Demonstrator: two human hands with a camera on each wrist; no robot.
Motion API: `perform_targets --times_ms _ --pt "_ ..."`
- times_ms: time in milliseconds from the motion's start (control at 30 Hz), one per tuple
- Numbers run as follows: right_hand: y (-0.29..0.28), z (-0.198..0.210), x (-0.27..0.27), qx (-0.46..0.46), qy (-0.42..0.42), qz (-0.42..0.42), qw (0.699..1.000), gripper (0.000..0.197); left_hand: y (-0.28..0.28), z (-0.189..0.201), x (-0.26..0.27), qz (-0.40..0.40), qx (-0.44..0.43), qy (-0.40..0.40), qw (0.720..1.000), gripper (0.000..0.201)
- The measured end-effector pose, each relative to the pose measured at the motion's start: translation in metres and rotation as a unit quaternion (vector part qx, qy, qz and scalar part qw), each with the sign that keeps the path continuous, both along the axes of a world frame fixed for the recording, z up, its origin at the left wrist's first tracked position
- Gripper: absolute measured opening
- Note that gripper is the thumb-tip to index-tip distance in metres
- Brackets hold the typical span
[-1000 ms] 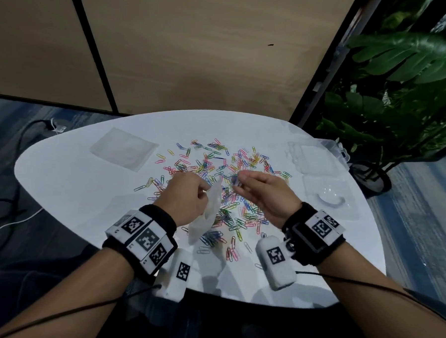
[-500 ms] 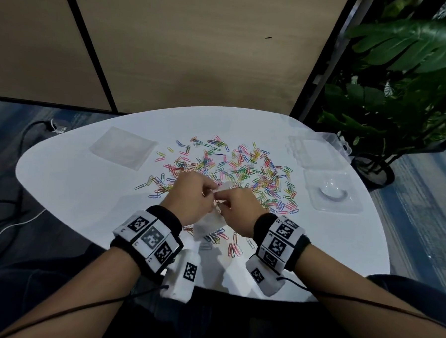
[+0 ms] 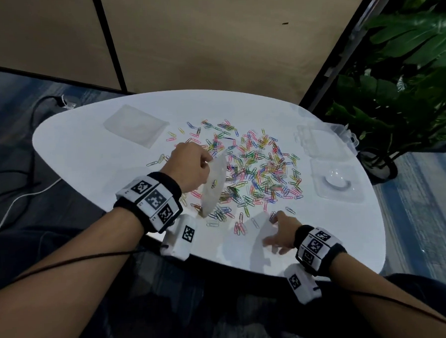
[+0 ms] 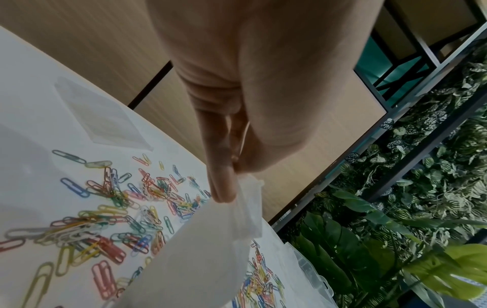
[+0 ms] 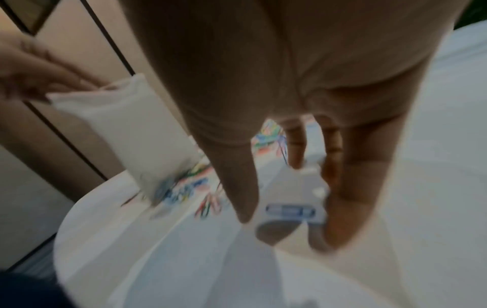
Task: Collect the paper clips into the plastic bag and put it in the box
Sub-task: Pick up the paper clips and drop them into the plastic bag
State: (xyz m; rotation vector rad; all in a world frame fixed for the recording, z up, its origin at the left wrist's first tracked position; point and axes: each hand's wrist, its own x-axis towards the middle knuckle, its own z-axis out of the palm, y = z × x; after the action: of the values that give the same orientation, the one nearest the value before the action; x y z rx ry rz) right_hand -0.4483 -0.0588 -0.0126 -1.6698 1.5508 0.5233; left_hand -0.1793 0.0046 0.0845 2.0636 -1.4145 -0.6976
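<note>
A heap of coloured paper clips [image 3: 255, 172] is spread over the middle of the white table [image 3: 87, 160]. My left hand [image 3: 206, 160] pinches the top edge of a small clear plastic bag [image 3: 214, 192], which hangs tilted over the heap's left side; the pinch [image 4: 234, 177] and bag [image 4: 205, 250] show in the left wrist view. My right hand [image 3: 277, 230] is low over the table's front, fingers spread and straight, fingertips by a stray clip [image 3: 272, 216]. The blurred right wrist view shows a blue clip [image 5: 290, 211] on the table between thumb and fingers [image 5: 332, 229], and the bag [image 5: 126, 125].
A clear plastic box [image 3: 336, 186] lies open at the right, its hinged half [image 3: 316, 140] behind it. A stack of spare bags [image 3: 134, 128] sits at the back left. Leafy plants [image 3: 406, 87] stand beyond the right edge. Cables run on the floor at left.
My right hand has left the bag's mouth and dropped to the right, down to the table's front. The left hand keeps its hold on the bag, now raised and tilted.
</note>
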Motion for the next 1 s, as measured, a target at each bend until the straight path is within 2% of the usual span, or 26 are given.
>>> perform_targets --times_ms 67,133,267,333,433,500,567,633,733,867,933,1000 --pt "0.016 -0.012 0.003 -0.07 -0.002 0.045 0.997 0.073 0.001 0.002 -0.001 0.0 -0.002 -0.007 1.0 0.026" --pt "0.025 -0.02 0.014 -0.137 -0.036 0.056 0.988 0.078 0.001 0.002 -0.002 0.002 -0.005 -0.013 1.0 0.026" --pt "0.023 -0.033 0.042 -0.159 -0.125 -0.003 0.979 0.064 -0.002 -0.001 0.0 0.001 0.004 -0.012 1.0 0.027" --pt "0.014 -0.036 0.053 -0.177 -0.141 -0.015 0.974 0.057 -0.003 -0.003 0.002 0.004 0.006 -0.016 1.0 0.027" --pt "-0.001 -0.037 0.066 -0.216 -0.152 -0.013 0.964 0.059 -0.004 -0.005 0.007 0.002 0.005 -0.02 1.0 0.028" --pt "-0.01 -0.038 0.069 -0.247 -0.132 0.033 0.959 0.066 -0.005 -0.006 0.009 0.0 0.008 -0.023 1.0 0.028" --pt "-0.012 -0.04 0.073 -0.284 -0.068 0.135 0.947 0.069 -0.005 -0.007 0.01 -0.002 0.009 -0.023 1.0 0.028" --pt "-0.011 -0.042 0.077 -0.304 -0.028 0.237 0.922 0.069 -0.006 -0.008 0.01 -0.006 0.008 -0.025 1.0 0.028" --pt "-0.011 -0.046 0.078 -0.322 -0.031 0.305 0.896 0.06 -0.007 -0.008 0.008 -0.009 0.006 -0.028 1.0 0.029" --pt "-0.022 -0.042 0.074 -0.357 -0.066 0.273 0.891 0.024 -0.008 -0.007 0.005 -0.013 0.005 -0.016 1.0 0.03" --pt "-0.028 -0.034 0.07 -0.339 -0.084 0.22 0.911 0.02 -0.007 -0.007 0.004 -0.013 0.002 -0.019 1.0 0.03" --pt "-0.034 -0.023 0.065 -0.312 -0.109 0.131 0.935 0.02 -0.007 -0.007 0.003 -0.012 0.0 -0.025 1.0 0.03"
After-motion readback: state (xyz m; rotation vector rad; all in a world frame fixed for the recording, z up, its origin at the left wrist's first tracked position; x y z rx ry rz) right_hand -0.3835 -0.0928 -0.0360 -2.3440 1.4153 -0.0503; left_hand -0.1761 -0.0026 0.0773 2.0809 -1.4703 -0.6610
